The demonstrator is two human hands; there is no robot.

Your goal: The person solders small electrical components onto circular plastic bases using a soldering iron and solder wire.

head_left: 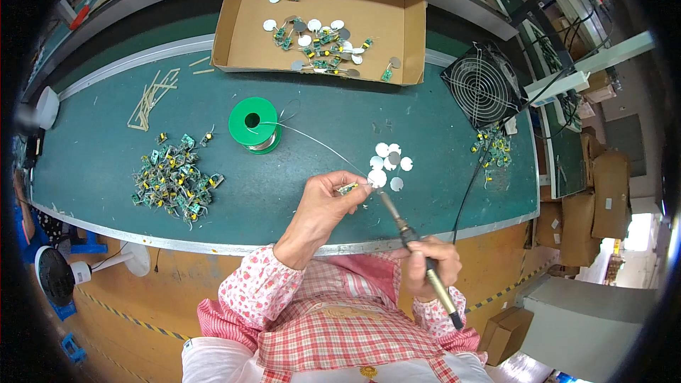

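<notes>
My left hand (325, 202) pinches a small green circuit board (348, 188) together with the end of a thin solder wire (312, 140) that runs from a green spool (253, 123). A round white disc (377, 178) sits at the board's tip. My right hand (428, 264) grips a soldering iron (410, 237), its tip touching the spot where board and disc meet. Several more white discs (392, 157) lie on the green mat just beyond.
A pile of small green boards (172, 178) lies at the left. A cardboard box (248, 32) at the back holds finished boards with discs (319, 39). A black fan (483, 86) stands at the right, with a few boards (491, 147) beside it. Thin sticks (151, 96) lie at the back left.
</notes>
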